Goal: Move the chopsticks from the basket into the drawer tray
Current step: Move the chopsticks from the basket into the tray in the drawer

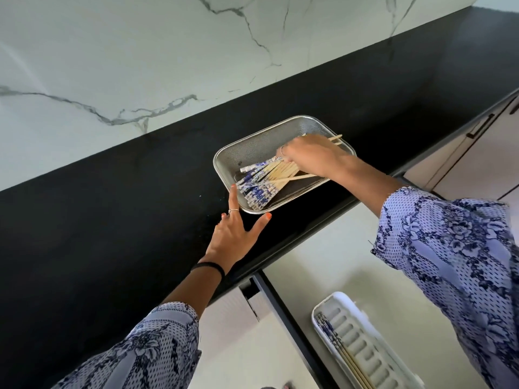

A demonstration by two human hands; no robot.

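Note:
A metal mesh basket (252, 144) sits on the black counter near its front edge. Several wooden chopsticks (259, 185) with blue-and-white patterned ends lie bundled inside it. My right hand (311, 154) reaches into the basket and its fingers curl over the middle of the bundle. My left hand (234, 234) rests on the counter, fingers spread, its index fingertip and thumb touching the basket's near-left rim. Below, in the open drawer, a white ridged tray (365, 346) holds a few chopsticks (341, 349) along its left side.
The black counter (112, 220) runs diagonally below a white marble wall (112, 66). The open drawer (323, 262) extends beneath the counter edge. Cabinet fronts with a dark handle (481, 127) stand at the right.

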